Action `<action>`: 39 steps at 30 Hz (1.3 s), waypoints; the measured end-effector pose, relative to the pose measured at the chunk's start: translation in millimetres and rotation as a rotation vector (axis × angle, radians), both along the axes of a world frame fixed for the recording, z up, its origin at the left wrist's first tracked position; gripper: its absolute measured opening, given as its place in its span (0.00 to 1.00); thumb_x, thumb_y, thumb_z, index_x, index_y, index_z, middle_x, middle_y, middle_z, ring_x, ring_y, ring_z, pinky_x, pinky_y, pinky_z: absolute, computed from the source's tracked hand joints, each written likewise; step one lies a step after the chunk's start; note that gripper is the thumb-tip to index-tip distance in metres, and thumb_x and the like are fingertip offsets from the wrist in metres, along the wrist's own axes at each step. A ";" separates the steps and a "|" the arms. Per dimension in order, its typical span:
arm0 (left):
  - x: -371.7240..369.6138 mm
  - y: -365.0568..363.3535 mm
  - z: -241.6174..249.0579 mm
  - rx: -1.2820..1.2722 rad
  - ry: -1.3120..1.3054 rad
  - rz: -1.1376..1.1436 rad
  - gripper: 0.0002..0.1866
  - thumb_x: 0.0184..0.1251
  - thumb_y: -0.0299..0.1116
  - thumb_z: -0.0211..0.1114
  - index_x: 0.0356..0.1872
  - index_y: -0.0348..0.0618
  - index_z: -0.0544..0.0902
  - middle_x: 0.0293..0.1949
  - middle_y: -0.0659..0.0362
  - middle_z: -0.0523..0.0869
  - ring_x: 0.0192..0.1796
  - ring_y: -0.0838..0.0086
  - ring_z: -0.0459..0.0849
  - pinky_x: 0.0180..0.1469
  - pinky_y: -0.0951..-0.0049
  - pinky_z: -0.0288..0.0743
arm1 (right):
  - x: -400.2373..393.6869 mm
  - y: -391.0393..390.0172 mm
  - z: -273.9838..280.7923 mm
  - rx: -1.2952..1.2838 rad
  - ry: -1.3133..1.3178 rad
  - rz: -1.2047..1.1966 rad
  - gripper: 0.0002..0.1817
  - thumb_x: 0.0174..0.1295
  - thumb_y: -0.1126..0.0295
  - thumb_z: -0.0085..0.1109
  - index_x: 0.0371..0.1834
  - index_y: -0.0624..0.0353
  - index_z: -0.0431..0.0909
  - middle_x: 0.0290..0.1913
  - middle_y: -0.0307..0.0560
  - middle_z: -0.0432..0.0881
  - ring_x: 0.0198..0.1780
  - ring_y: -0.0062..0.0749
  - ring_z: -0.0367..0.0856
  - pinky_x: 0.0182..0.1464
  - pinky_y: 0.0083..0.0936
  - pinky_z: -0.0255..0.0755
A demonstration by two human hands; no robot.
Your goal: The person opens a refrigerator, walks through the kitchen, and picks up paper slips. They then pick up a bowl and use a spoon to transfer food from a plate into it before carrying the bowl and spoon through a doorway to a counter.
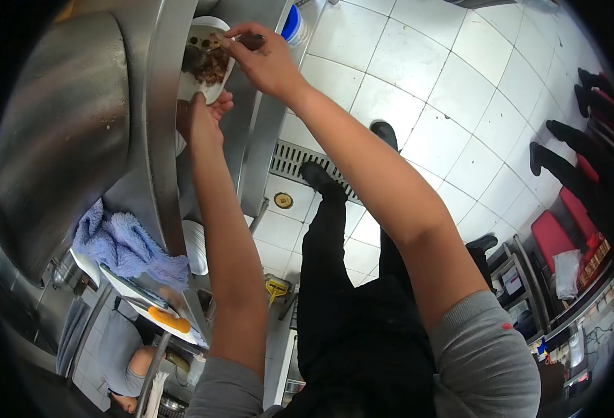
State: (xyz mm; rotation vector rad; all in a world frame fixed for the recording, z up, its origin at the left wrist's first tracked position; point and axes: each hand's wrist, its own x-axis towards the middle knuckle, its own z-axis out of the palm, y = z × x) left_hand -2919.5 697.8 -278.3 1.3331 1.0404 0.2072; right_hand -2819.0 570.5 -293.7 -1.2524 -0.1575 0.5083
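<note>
While my left hand [213, 115] grips the white dish [229, 76] inside the worktop's [234, 150] outer edge, my right hand [266, 61] curls by its rim, hold unclear; loosened left fingers could tip out food [213, 70]

White oval-ish dish [214, 93], open side up, part-filled w/ chopped reddish-brown food [213, 70] in a loose heap plus a few dk round bits, dk rounded item [193, 58] inside too blurred to ID, by metal counter [234, 139], L hand [208, 113] at near rim & R hand [260, 57] at far side.
</note>
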 end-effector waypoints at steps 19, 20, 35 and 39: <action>32.7 -76.1 -9.8 -0.435 -0.320 0.018 0.24 0.71 0.39 0.53 0.53 0.27 0.57 0.49 0.32 0.73 0.53 0.42 0.77 0.56 0.47 0.75 | 79.9 -59.9 -15.6 0.004 -0.008 -0.228 0.21 0.62 0.71 0.54 0.57 0.69 0.67 0.36 0.51 0.80 0.33 0.31 0.82 0.30 0.23 0.80; 12.7 -70.6 -16.0 -0.514 -0.273 0.129 0.28 0.70 0.42 0.54 0.56 0.27 0.55 0.50 0.33 0.72 0.53 0.43 0.77 0.55 0.47 0.75 | 83.8 -55.9 -18.8 0.007 -0.007 -0.226 0.21 0.62 0.71 0.54 0.57 0.69 0.67 0.36 0.51 0.80 0.33 0.31 0.82 0.30 0.23 0.80; -2.0 13.1 -39.8 -0.322 -0.297 0.333 0.24 0.63 0.22 0.51 0.60 0.26 0.57 0.59 0.39 0.65 0.63 0.44 0.66 0.62 0.36 0.67 | 128.3 -13.3 -44.6 -0.317 -0.049 0.053 0.13 0.60 0.68 0.60 0.36 0.71 0.80 0.28 0.50 0.83 0.23 0.28 0.80 0.25 0.25 0.75; -6.3 7.5 -36.8 -0.388 -0.361 0.374 0.28 0.58 0.19 0.49 0.62 0.27 0.56 0.62 0.39 0.62 0.64 0.43 0.65 0.63 0.36 0.65 | 133.4 -14.6 -42.5 -0.366 0.006 0.094 0.11 0.61 0.69 0.60 0.39 0.69 0.81 0.30 0.48 0.83 0.25 0.29 0.81 0.26 0.25 0.76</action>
